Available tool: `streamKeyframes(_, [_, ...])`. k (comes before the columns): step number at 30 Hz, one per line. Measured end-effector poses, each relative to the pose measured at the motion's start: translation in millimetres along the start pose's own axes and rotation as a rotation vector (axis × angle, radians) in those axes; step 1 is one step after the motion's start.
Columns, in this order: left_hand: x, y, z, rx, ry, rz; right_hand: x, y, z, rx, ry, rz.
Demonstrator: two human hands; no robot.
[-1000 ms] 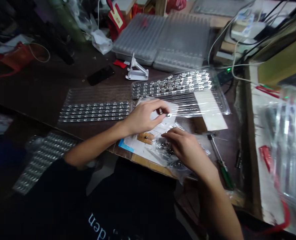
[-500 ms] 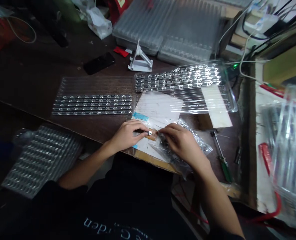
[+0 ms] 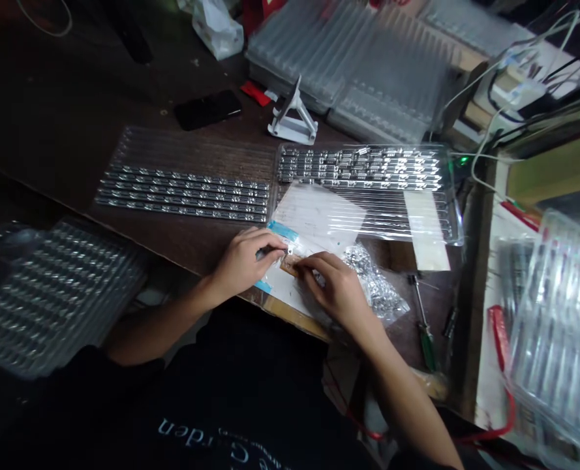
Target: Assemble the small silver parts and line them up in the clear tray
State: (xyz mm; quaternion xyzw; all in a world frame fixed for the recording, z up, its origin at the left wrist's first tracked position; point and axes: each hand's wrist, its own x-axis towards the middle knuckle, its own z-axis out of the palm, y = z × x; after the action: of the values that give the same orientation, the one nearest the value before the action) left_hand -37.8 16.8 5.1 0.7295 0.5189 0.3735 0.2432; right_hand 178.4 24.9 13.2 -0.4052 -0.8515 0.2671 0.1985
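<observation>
My left hand (image 3: 250, 262) pinches a small silver metal piece (image 3: 288, 249) between thumb and fingertips. Close by on the right, my right hand (image 3: 333, 286) has its thumb and fingers pressed together; whatever is between them is hidden or too small to make out. Just under the fingertips of both hands lies a small orange-brown block (image 3: 288, 264), on white paper (image 3: 319, 212) with blue tape (image 3: 282, 230). A clear plastic bag of small shiny metal parts (image 3: 380, 287) sits beside my right hand, partly covered by it.
Behind my hands lie a left tray (image 3: 182, 156) and a right tray (image 3: 392, 212), both partly filled with rows of metal parts. A white stand (image 3: 294, 124), a phone (image 3: 208, 109) and a green-handled screwdriver (image 3: 425, 333) lie around. Stacked trays (image 3: 49, 294) stand lower left.
The camera view has shifted and turned slightly. My right hand has come nearer to the left hand and the orange-brown block; the left hand still pinches the metal piece.
</observation>
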Motion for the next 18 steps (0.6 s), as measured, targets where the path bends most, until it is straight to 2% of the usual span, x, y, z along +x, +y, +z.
streamKeyframes(3, [-5,1,-3.4,0.179,-0.134,-0.002,0,-7,2,-0.126,-0.068,-0.040])
streamKeyframes(5, [-8,0,-4.2,0.216,-0.168,0.010,1,-12,1,-0.207,-0.118,-0.033])
streamKeyframes(9, [-8,0,-1.6,0.184,-0.104,-0.010,0,-15,-6,-0.201,-0.171,0.015])
streamKeyframes(12, [-5,8,6.4,0.131,-0.050,0.013,-5,-7,-18,-0.165,-0.085,0.088])
streamKeyframes(15, [-2,17,17.9,0.070,-0.048,0.087,-10,2,-28,-0.171,-0.038,0.165])
streamKeyframes(18, [0,21,26.7,0.047,-0.067,0.117,-11,5,-31,-0.174,-0.133,0.206])
